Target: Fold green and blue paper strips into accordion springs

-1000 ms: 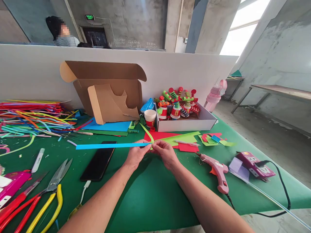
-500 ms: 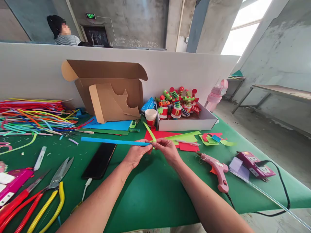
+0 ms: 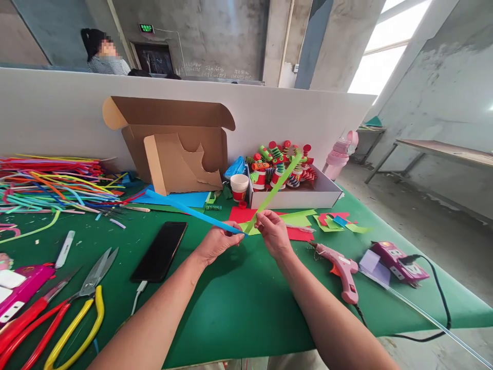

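Observation:
Above the green table, my left hand (image 3: 221, 240) pinches the near end of a blue paper strip (image 3: 188, 209), which stretches up and to the left. A light green paper strip (image 3: 278, 190) is pinched low down by my right hand (image 3: 274, 232); its free end rises up and to the right, in front of the box of figures. The two strips come together in the gap between my hands. Whether they are stuck to each other there cannot be made out. Red paper (image 3: 298, 234) and light green sheets (image 3: 304, 216) lie just beyond my hands.
A white box (image 3: 296, 198) of paper-cup figures stands behind, beside stacked cups (image 3: 239, 186) and a cardboard box (image 3: 173, 115). Pipe cleaners (image 3: 57, 185), pliers (image 3: 90, 288) and a phone (image 3: 159, 252) lie left. A pink glue gun (image 3: 341, 267) with its cord lies right.
The green strip has swung from leaning left to rising up and right. My right hand has moved slightly away from the left. The blue strip's far end has risen.

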`<action>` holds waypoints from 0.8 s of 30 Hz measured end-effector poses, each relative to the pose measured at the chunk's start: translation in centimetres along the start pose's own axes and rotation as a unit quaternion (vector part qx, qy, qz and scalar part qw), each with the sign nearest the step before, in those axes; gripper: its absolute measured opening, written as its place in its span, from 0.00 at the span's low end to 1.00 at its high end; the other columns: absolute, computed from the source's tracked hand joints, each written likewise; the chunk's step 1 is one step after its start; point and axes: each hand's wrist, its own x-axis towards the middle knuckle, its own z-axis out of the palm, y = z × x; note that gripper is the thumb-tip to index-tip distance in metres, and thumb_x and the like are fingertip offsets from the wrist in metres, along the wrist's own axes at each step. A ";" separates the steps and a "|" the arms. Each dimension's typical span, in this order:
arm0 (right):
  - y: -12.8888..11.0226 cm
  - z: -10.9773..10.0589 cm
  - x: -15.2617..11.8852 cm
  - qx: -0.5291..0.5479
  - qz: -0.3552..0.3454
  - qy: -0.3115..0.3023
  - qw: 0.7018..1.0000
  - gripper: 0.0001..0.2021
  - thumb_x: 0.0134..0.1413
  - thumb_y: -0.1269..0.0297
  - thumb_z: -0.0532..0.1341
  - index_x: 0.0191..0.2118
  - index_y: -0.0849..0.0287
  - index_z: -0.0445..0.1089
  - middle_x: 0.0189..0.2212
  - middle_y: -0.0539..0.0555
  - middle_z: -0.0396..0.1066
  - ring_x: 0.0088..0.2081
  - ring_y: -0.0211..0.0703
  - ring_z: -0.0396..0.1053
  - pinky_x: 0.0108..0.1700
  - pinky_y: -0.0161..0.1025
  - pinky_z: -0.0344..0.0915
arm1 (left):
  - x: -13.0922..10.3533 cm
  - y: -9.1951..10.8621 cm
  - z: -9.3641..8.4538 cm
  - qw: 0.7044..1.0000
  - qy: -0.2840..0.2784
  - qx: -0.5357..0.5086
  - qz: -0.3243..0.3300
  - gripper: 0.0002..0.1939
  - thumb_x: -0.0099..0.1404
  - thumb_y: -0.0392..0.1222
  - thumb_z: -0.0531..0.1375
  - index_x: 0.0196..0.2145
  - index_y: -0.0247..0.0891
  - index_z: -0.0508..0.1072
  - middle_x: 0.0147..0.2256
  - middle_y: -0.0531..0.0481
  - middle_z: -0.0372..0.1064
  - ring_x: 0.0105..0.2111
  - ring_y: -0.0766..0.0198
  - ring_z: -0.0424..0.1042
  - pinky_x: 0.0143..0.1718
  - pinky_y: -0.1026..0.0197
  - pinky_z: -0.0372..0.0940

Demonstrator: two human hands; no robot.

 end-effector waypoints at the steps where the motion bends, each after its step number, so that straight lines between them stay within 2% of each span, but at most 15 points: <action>1: -0.1 -0.1 0.0 0.010 0.015 -0.011 1.000 0.18 0.30 0.51 0.74 0.23 0.57 0.69 0.17 0.45 0.64 0.22 0.33 0.61 0.30 0.35 0.61 | 0.0 0.0 0.1 1.000 -0.001 -0.009 -0.001 0.10 0.45 0.45 0.68 0.22 0.38 0.72 0.20 0.53 0.67 0.24 0.65 0.66 0.28 0.62 0.62; 4: -0.2 -0.3 0.0 -0.018 0.083 -0.080 0.993 0.21 0.33 0.45 0.71 0.24 0.59 0.72 0.17 0.47 0.66 0.23 0.34 0.63 0.31 0.36 0.64 | 0.0 0.0 0.3 0.999 -0.008 -0.037 -0.004 0.10 0.45 0.44 0.68 0.23 0.38 0.73 0.22 0.52 0.70 0.25 0.63 0.69 0.29 0.61 0.64; 7: 0.0 -0.4 -0.2 -0.100 0.086 -0.113 0.985 0.19 0.31 0.49 0.73 0.23 0.61 0.73 0.16 0.47 0.66 0.22 0.33 0.64 0.31 0.35 0.63 | 0.2 -0.2 0.2 0.999 0.000 -0.046 0.003 0.10 0.45 0.44 0.69 0.23 0.38 0.74 0.22 0.52 0.71 0.24 0.64 0.69 0.29 0.61 0.65; 9: 0.2 -0.5 -0.2 -0.133 0.063 -0.104 0.984 0.17 0.31 0.53 0.74 0.21 0.61 0.73 0.16 0.46 0.67 0.21 0.33 0.64 0.31 0.35 0.63 | 0.4 -0.2 0.1 0.999 0.013 -0.041 0.009 0.10 0.44 0.44 0.69 0.22 0.37 0.73 0.21 0.52 0.70 0.23 0.65 0.68 0.28 0.61 0.64; 12: 0.3 -0.5 -0.4 -0.154 0.062 -0.111 0.980 0.16 0.31 0.53 0.74 0.21 0.61 0.73 0.16 0.47 0.69 0.20 0.34 0.66 0.30 0.36 0.64 | 0.6 -0.4 0.0 0.999 0.019 -0.031 0.015 0.10 0.43 0.43 0.69 0.22 0.36 0.74 0.19 0.52 0.69 0.21 0.66 0.66 0.25 0.63 0.63; 17: 0.4 -0.2 -0.5 -0.159 0.061 -0.120 0.978 0.19 0.24 0.53 0.75 0.23 0.62 0.74 0.18 0.50 0.73 0.21 0.36 0.69 0.31 0.38 0.68 | 0.9 -0.4 0.3 0.998 0.022 -0.035 0.038 0.10 0.42 0.43 0.69 0.21 0.36 0.74 0.19 0.52 0.69 0.20 0.67 0.65 0.25 0.63 0.62; 21: -0.5 0.9 -0.9 -0.133 0.029 -0.078 0.988 0.20 0.22 0.51 0.75 0.20 0.61 0.72 0.16 0.49 0.71 0.20 0.36 0.68 0.31 0.38 0.69 | 0.6 1.4 0.7 0.997 0.026 -0.065 0.026 0.13 0.41 0.45 0.70 0.21 0.35 0.73 0.19 0.52 0.69 0.20 0.68 0.65 0.25 0.63 0.61; 24: -1.9 1.9 -3.5 -0.113 0.004 -0.059 0.992 0.20 0.23 0.51 0.75 0.19 0.60 0.70 0.16 0.50 0.72 0.20 0.37 0.69 0.33 0.39 0.70 | -1.9 3.5 1.2 0.997 0.027 -0.068 0.032 0.14 0.42 0.46 0.70 0.20 0.36 0.72 0.19 0.52 0.69 0.20 0.68 0.65 0.25 0.63 0.61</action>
